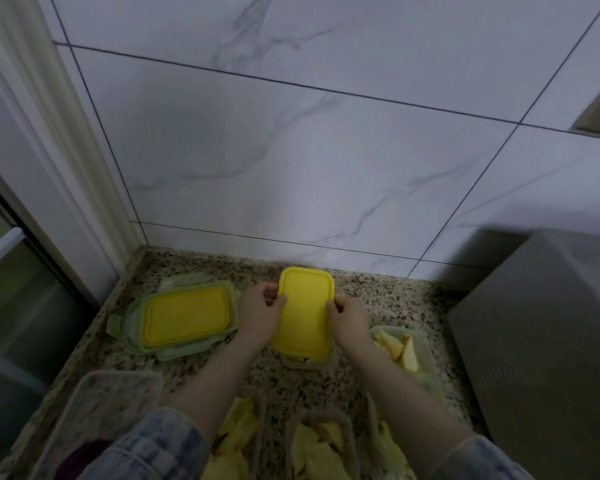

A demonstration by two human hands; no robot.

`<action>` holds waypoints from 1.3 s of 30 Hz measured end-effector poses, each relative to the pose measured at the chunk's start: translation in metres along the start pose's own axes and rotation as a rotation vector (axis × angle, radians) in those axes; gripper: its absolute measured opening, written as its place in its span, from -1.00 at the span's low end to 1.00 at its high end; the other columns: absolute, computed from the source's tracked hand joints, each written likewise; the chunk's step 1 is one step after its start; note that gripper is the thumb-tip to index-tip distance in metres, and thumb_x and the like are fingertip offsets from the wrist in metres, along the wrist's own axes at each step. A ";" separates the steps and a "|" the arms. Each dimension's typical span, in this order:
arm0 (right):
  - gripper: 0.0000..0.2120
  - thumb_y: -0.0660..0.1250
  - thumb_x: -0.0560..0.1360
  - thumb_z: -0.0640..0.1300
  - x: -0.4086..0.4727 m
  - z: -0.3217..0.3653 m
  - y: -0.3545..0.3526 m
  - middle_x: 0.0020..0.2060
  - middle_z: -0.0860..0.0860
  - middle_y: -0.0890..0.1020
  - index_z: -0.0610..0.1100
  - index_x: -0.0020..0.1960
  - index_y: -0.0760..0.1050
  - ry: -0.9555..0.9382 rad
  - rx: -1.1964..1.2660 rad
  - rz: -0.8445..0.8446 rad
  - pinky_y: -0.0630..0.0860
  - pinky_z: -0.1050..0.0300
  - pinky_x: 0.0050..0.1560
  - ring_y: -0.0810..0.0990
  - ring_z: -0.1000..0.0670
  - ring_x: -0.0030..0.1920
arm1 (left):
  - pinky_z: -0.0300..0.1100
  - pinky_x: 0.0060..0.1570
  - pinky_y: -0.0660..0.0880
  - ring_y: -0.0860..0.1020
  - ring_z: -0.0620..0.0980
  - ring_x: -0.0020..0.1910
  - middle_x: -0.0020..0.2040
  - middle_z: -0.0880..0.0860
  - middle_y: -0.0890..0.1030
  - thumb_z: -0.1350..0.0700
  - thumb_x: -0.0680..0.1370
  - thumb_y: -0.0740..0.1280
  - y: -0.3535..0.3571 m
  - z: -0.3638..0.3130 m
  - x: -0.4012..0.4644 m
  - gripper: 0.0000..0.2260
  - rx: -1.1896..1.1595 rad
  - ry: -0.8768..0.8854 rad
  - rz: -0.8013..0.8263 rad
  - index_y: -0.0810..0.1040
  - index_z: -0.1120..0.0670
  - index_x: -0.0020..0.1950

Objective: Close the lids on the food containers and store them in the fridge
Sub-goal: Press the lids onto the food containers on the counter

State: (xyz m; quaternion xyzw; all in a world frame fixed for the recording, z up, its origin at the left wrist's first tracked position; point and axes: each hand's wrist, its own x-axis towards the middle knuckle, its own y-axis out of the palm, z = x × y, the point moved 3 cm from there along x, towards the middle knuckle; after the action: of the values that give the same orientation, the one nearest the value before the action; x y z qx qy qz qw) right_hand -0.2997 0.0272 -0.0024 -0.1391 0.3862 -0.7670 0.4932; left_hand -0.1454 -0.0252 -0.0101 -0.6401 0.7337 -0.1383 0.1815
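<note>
A yellow lid point(305, 311) lies tilted over a small clear container point(305, 362) in the middle of the speckled counter. My left hand point(260, 315) grips the lid's left edge and my right hand point(349, 318) grips its right edge. To the left lies a second yellow lid with green clip flaps point(184, 317), flat on the counter. An open clear container of yellow fruit pieces point(404, 348) stands just right of my right wrist. Two more open containers of yellow pieces point(321, 445) sit at the bottom, partly behind my forearms.
An empty clear container point(94, 410) stands at the lower left. A grey box-like appliance point(548, 341) fills the right side. The marble-tiled wall point(291, 150) backs the granite counter point(194, 372). A window frame point(32, 168) runs down the left.
</note>
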 end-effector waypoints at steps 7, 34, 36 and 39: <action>-0.81 0.20 0.59 -0.22 0.001 -0.024 0.010 -0.01 -0.13 0.65 -0.19 0.12 0.55 0.105 -0.077 -0.056 0.49 0.11 -0.19 0.55 -0.04 -0.19 | -0.06 0.04 0.49 0.55 0.12 0.07 0.14 0.17 0.60 0.14 0.60 0.24 0.034 0.014 -0.009 -0.77 0.225 -0.065 -0.026 0.56 0.18 0.20; -0.77 0.15 0.62 -0.17 0.004 -0.039 0.029 0.02 -0.11 0.62 -0.19 0.11 0.55 0.151 -0.096 -0.114 0.50 0.05 -0.03 0.56 -0.08 -0.02 | 0.00 0.14 0.47 0.55 0.18 0.11 0.14 0.22 0.61 0.16 0.57 0.31 0.051 0.040 -0.006 -0.76 0.020 -0.301 -0.120 0.57 0.24 0.17; -0.73 0.07 0.63 -0.19 0.001 -0.039 0.034 0.11 -0.15 0.57 -0.18 0.23 0.48 0.125 -0.183 -0.098 0.53 0.00 0.03 0.54 -0.11 0.05 | 0.02 0.17 0.48 0.52 0.17 0.15 0.21 0.19 0.56 0.15 0.60 0.25 0.052 0.036 -0.011 -0.73 0.113 -0.220 -0.131 0.50 0.18 0.27; -0.52 0.00 0.63 -0.23 0.000 -0.041 0.044 0.46 -0.12 0.26 -0.11 0.54 0.05 0.002 -0.247 -0.053 0.38 -0.08 0.33 0.30 -0.14 0.40 | 0.05 0.32 0.36 0.36 0.16 0.35 0.42 0.15 0.33 0.22 0.63 0.12 0.060 0.031 -0.014 -0.62 0.299 -0.031 -0.099 0.29 0.10 0.46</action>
State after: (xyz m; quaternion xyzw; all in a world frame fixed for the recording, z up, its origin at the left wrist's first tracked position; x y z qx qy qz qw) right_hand -0.2957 0.0367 -0.0615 -0.2082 0.4745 -0.7264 0.4515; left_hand -0.1833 -0.0023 -0.0624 -0.6435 0.6695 -0.2449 0.2788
